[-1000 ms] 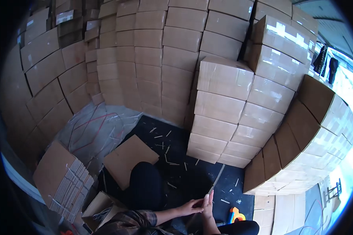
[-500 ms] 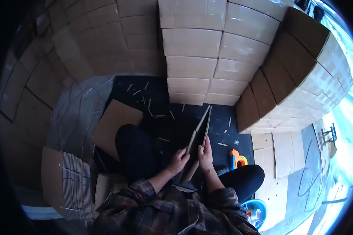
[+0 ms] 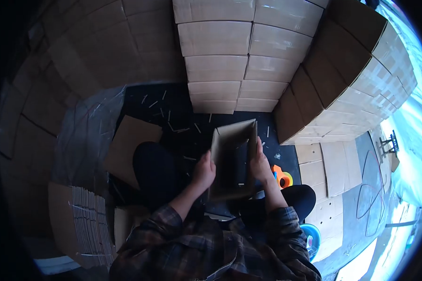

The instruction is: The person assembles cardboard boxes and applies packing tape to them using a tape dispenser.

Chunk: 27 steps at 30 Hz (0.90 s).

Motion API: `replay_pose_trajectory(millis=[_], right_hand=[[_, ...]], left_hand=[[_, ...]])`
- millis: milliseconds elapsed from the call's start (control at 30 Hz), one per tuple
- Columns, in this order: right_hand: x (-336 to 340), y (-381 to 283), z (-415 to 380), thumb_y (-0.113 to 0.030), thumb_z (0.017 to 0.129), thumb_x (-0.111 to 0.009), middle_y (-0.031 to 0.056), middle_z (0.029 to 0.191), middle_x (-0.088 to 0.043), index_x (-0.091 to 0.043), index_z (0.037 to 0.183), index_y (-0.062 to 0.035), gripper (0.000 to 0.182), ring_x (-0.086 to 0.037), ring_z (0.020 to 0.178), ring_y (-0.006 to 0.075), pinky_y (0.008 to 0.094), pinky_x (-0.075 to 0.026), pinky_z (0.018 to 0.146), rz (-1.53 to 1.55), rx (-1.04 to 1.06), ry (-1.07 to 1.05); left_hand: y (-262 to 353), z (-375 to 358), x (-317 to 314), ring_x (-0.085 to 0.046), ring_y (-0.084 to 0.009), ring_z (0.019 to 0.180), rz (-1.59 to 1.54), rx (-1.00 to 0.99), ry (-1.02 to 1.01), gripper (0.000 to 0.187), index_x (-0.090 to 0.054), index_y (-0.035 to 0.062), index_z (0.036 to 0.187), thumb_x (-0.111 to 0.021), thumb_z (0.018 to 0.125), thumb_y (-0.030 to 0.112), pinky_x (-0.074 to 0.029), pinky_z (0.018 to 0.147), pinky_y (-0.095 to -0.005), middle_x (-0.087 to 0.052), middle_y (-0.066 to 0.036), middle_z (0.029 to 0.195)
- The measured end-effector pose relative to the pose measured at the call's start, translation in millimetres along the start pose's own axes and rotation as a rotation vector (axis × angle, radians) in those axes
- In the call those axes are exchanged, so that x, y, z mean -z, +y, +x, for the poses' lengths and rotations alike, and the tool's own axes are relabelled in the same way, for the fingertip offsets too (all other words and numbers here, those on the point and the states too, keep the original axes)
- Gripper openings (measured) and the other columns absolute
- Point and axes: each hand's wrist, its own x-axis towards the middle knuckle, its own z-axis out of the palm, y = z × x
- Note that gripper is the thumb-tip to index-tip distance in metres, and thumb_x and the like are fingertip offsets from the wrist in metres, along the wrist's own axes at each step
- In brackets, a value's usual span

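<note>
An unfolded cardboard box (image 3: 233,129) is held up between both hands in front of my lap. Its four walls stand apart like a sleeve, and the dark floor shows through the middle. My left hand (image 3: 205,172) is closed on the left wall. On the opposite wall, my right hand (image 3: 260,165) grips the side, fingers partly hidden. Beside my right knee lies an orange tape dispenser (image 3: 277,172) with a yellowish roll.
Closed cartons (image 3: 213,40) are stacked ahead and to the right (image 3: 335,86). Bundled flat cartons (image 3: 86,220) stand at left, near a cardboard sheet (image 3: 129,140). Thin scraps (image 3: 197,128) litter the dark floor. A blue basin (image 3: 315,241) sits at lower right.
The box was nearly flat, its walls close together; now it is spread into a rectangular opening. My hands have moved apart and up. The view has shifted slightly.
</note>
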Motion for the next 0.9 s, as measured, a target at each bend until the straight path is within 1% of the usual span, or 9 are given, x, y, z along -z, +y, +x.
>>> replay_pose_trajectory(millis=[33, 100, 133, 333, 467, 500, 600, 700, 900], right_hand=[[2, 4, -13, 0.003, 0.083, -0.045, 0.0274, 0.124, -0.056, 0.003, 0.151, -0.0078, 0.084, -0.062, 0.099, 0.0429, 0.0446, -0.051, 0.088, -0.137, 0.355, 0.059], [-7, -7, -27, 0.002, 0.085, -0.042, 0.0273, 0.125, -0.056, -0.003, 0.151, -0.0065, 0.077, -0.062, 0.102, 0.0426, 0.0450, -0.051, 0.088, 0.040, -0.030, -0.021], [-24, 6, -25, 0.002, 0.086, -0.038, 0.0285, 0.124, -0.055, -0.007, 0.151, -0.0088, 0.073, -0.061, 0.103, 0.0432, 0.0463, -0.050, 0.088, -0.139, 0.267, 0.139], [-43, 22, -22, 0.000, 0.089, -0.041, 0.0302, 0.117, -0.058, -0.004, 0.151, -0.0132, 0.074, -0.061, 0.100, 0.0450, 0.0490, -0.051, 0.085, 0.093, -0.065, 0.065], [-39, 11, -20, 0.000, 0.089, -0.039, 0.0297, 0.110, -0.061, -0.007, 0.151, -0.0169, 0.072, -0.061, 0.097, 0.0476, 0.0516, -0.050, 0.083, 0.132, -0.157, 0.071], [-40, 9, -19, 0.000, 0.089, -0.039, 0.0297, 0.110, -0.061, -0.007, 0.151, -0.0169, 0.072, -0.061, 0.097, 0.0476, 0.0516, -0.050, 0.083, 0.136, -0.158, 0.068], [-38, 14, -21, -0.004, 0.093, -0.044, 0.0273, 0.126, -0.054, -0.004, 0.151, -0.0116, 0.070, -0.057, 0.111, 0.0433, 0.0473, -0.049, 0.092, 0.132, -0.205, 0.015], [-43, 21, -15, -0.004, 0.094, -0.043, 0.0270, 0.125, -0.055, -0.002, 0.151, -0.0138, 0.071, -0.057, 0.112, 0.0434, 0.0474, -0.048, 0.094, 0.157, -0.161, 0.081], [-55, 20, -9, -0.001, 0.090, -0.041, 0.0295, 0.111, -0.061, 0.001, 0.151, -0.0171, 0.075, -0.062, 0.096, 0.0467, 0.0524, -0.051, 0.081, 0.156, -0.140, 0.137]], left_hand=[[-1, 13, 5, -0.062, -0.0368, 0.100, -0.006, 0.026, 0.017, 0.041, -0.045, -0.0002, 0.132, -0.047, 0.092, 0.007, -0.052, 0.086, -0.0419, -0.059, -0.022, 0.115], [1, 29, 9, -0.061, -0.0362, 0.101, -0.007, 0.040, 0.010, 0.042, -0.044, 0.0004, 0.133, -0.047, 0.092, 0.007, -0.051, 0.088, -0.0423, -0.059, -0.021, 0.116], [-5, 32, 5, -0.061, -0.0360, 0.101, 0.012, 0.025, 0.012, 0.043, -0.043, 0.0012, 0.134, -0.046, 0.092, 0.007, -0.051, 0.089, -0.0421, -0.058, -0.022, 0.116], [26, 30, 17, -0.055, -0.0302, 0.111, 0.134, 0.008, -0.014, 0.051, -0.042, 0.0054, 0.138, -0.059, 0.091, 0.015, -0.051, 0.088, -0.0392, -0.052, -0.013, 0.121], [43, -22, 29, -0.053, -0.0247, 0.111, 0.201, -0.623, -0.254, 0.054, -0.054, 0.0109, 0.132, -0.065, 0.087, 0.038, -0.046, 0.097, -0.0393, -0.051, -0.010, 0.121], [43, -38, 25, -0.059, -0.0226, 0.098, 0.226, -0.657, -0.383, 0.044, -0.065, 0.0118, 0.113, -0.062, 0.086, 0.045, -0.047, 0.092, -0.0396, -0.059, -0.009, 0.103], [40, -52, 18, -0.063, -0.0203, 0.084, 0.472, -0.481, -0.699, 0.039, -0.069, 0.0111, 0.089, -0.060, 0.086, 0.049, -0.048, 0.083, -0.0363, -0.064, -0.006, 0.085], [32, -54, 18, -0.065, -0.0199, 0.075, 0.445, -0.556, -0.565, 0.041, -0.066, 0.0112, 0.073, -0.060, 0.086, 0.049, -0.047, 0.076, -0.0336, -0.064, -0.004, 0.075], [36, -52, 27, -0.065, -0.0257, 0.087, 0.453, -0.342, -0.628, 0.045, -0.070, 0.0102, 0.081, -0.052, 0.092, 0.050, -0.042, 0.095, -0.0438, -0.067, -0.009, 0.081]])
